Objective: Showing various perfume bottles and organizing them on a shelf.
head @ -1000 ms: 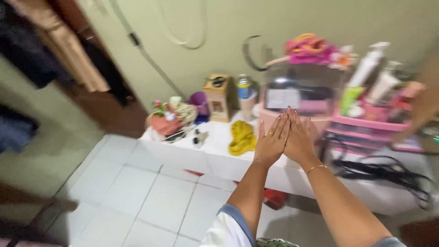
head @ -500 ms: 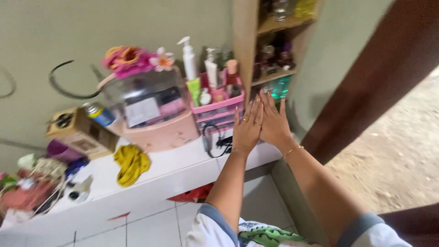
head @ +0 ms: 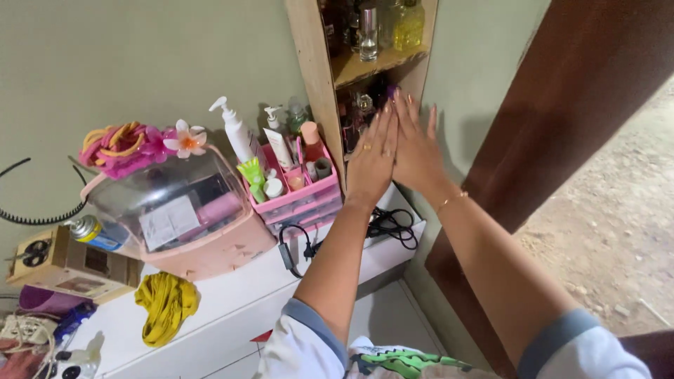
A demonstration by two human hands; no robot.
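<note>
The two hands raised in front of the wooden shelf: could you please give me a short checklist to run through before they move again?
1. Both hands free of objects: ok. The left hand and right hand are open, fingers spread, holding nothing.
2. Hands touching each other: ok, their inner edges overlap.
3. Contact with the wooden shelf: cannot tell; the fingertips lie over it in the head view.
4. Bottles on the shelf upright: ok for the yellow bottle; the lower ones are partly hidden.
5. Black cable below the wrists: not ok, it lies loose and tangled on the white counter.
6. Pink organiser: ok, beside the left forearm, apart from it.
</note>
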